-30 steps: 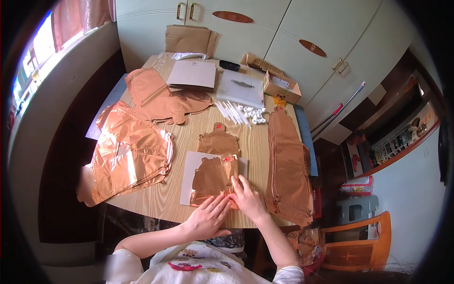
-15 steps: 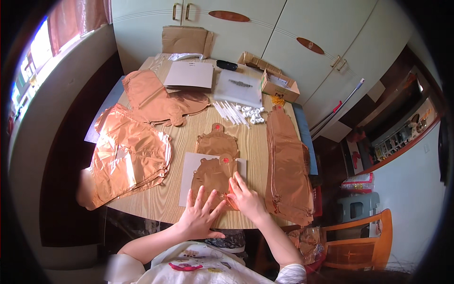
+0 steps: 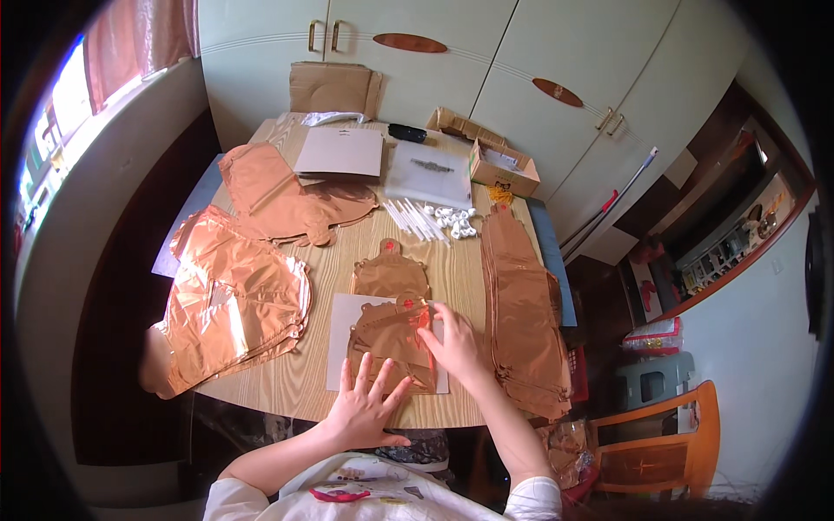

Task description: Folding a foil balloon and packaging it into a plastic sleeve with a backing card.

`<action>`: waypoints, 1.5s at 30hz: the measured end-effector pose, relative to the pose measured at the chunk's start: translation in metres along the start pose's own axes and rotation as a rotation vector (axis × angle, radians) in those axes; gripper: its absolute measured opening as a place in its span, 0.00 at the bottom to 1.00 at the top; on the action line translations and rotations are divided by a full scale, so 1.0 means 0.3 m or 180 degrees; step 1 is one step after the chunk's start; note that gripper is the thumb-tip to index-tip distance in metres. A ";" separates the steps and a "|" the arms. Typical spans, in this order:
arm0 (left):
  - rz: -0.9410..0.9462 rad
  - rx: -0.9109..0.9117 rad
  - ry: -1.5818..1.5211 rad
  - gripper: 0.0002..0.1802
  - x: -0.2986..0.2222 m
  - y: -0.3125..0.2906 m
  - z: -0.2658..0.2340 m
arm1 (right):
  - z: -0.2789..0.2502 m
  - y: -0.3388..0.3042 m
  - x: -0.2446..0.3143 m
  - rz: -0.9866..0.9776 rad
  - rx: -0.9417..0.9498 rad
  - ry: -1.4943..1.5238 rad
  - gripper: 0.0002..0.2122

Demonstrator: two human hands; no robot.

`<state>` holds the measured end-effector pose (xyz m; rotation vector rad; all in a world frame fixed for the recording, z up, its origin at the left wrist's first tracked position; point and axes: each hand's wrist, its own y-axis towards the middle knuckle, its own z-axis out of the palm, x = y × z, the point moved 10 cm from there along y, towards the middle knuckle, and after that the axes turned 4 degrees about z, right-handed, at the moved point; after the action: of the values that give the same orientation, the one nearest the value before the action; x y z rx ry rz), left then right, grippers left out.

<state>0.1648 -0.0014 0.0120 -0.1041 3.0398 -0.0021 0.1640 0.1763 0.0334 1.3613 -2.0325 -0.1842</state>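
A flat copper-coloured foil balloon [image 3: 382, 330] with a red-marked tab lies on a white sheet [image 3: 340, 363] at the near middle of the table. My left hand [image 3: 373, 408] rests with its fingers spread, their tips on the balloon's lower part. At the balloon's right edge, my right hand [image 3: 455, 344] has its thumb and fingers closed round the foil near the top, where a shiny orange fold shows. Just beyond lies a smaller-looking piece of copper foil [image 3: 391, 276] with its own red-marked tab, partly covered by the sheet.
Copper foil balloons lie in stacks at left [image 3: 248, 304], back left [image 3: 269, 195] and right [image 3: 521, 321]. White sticks [image 3: 417, 219], white plastic pieces [image 3: 458, 221], a cardboard box [image 3: 512, 176], a clear bag [image 3: 426, 178] and pale card [image 3: 340, 152] sit farther back. A wooden chair [image 3: 651, 443] stands right.
My right hand has moved up along the balloon's right edge, and the foil there now shows a raised, shiny fold. The left hand stays spread at the lower part.
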 end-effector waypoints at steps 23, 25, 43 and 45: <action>-0.0034 0.0166 0.0039 0.58 0.002 -0.001 0.013 | 0.216 0.144 -0.154 0.1765 0.1289 0.2041 0.17; -0.0066 0.0162 0.0030 0.58 0.009 -0.006 0.014 | 0.220 0.137 -0.121 0.1842 0.1455 0.2079 0.18; -0.0043 0.0176 0.0035 0.60 0.004 0.009 0.021 | 0.178 -0.138 0.202 -0.0688 0.1380 -0.0471 0.29; -0.0048 0.0110 0.0016 0.61 0.005 0.007 0.015 | 0.184 -0.131 0.166 -0.0616 0.1275 -0.0486 0.31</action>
<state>0.1636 0.0007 0.0073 -0.1244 3.0424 -0.0560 0.1497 0.1026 -0.0044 1.8425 -2.1383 0.0405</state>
